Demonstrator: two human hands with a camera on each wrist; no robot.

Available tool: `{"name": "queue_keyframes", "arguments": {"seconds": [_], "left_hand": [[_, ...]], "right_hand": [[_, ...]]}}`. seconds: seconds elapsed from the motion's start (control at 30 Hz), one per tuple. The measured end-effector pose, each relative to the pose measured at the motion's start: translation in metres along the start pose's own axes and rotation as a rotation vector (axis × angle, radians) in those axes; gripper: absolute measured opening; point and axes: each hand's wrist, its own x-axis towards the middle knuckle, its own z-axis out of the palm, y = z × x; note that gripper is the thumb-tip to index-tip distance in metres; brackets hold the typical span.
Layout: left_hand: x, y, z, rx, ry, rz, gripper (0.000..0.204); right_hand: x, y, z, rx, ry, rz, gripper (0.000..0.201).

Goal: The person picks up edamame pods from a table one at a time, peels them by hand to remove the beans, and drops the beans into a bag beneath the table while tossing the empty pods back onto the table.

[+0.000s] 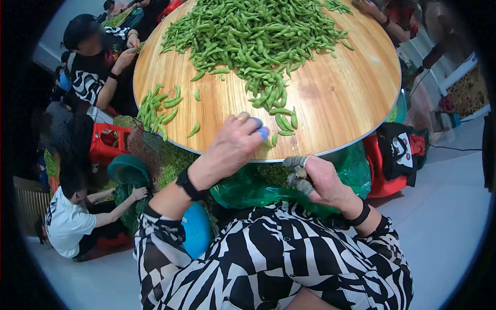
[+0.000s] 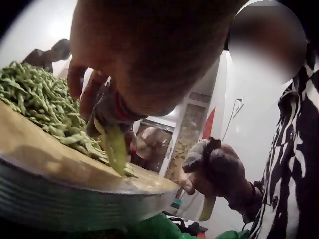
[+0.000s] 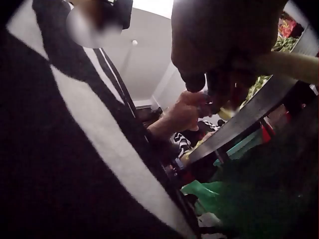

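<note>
My left hand, a blue cover on one fingertip, is over the near edge of the round wooden table. In the left wrist view its fingers pinch a green soybean pod close to the tabletop. Just off the table edge, to the right, my right hand has grey wrappings on thumb and finger. It grips a pale, stick-like thing that juts out past the hand; I cannot tell what kind it is. Several loose pods lie just beyond my left hand.
A big heap of soybean pods covers the table's far side, with a smaller pile at the left. Green plastic hangs below the edge, near a blue basin. Red stools and other people are around.
</note>
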Motion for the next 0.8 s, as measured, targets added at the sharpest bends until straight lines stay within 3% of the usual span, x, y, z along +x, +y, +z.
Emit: {"name": "queue_keyframes", "arguments": {"seconds": [0.1, 0.23, 0.27, 0.37, 0.4, 0.5, 0.6, 0.7, 0.8], "left_hand": [[0.016, 0.010, 0.000, 0.058, -0.140, 0.047, 0.012], [0.004, -0.023, -0.009, 0.195, -0.114, -0.129, 0.008], [0.003, -0.026, -0.016, 0.242, -0.233, -0.188, 0.016], [0.009, -0.021, -0.010, 0.294, 0.040, 0.028, 0.019], [0.013, -0.012, -0.005, 0.155, 0.049, 0.041, 0.023], [0.022, 0.003, 0.003, -0.122, -0.191, 0.091, 0.028], [0.022, -0.002, 0.013, -0.169, -0.248, 0.105, 0.031], [0.021, -0.001, 0.020, -0.204, -0.031, 0.006, 0.015], [0.017, 0.020, 0.009, -0.772, -0.112, -0.477, 0.014]], "right_hand": [[-0.001, -0.008, -0.008, 0.126, -0.106, 0.277, 0.041], [-0.006, -0.005, -0.013, 0.223, -0.066, 0.375, 0.049], [-0.008, 0.000, -0.013, 0.210, -0.063, 0.351, 0.049], [-0.007, -0.001, -0.012, 0.257, -0.056, 0.334, 0.049], [-0.005, -0.003, -0.011, 0.294, -0.034, 0.334, 0.049], [-0.006, -0.002, -0.011, 0.429, 0.016, 0.382, 0.048], [-0.007, -0.003, -0.011, 0.601, 0.024, 0.522, 0.048], [-0.007, -0.005, -0.005, 0.771, 0.040, 0.620, 0.048], [-0.003, -0.004, 0.004, 0.892, 0.097, 0.653, 0.047]]}}
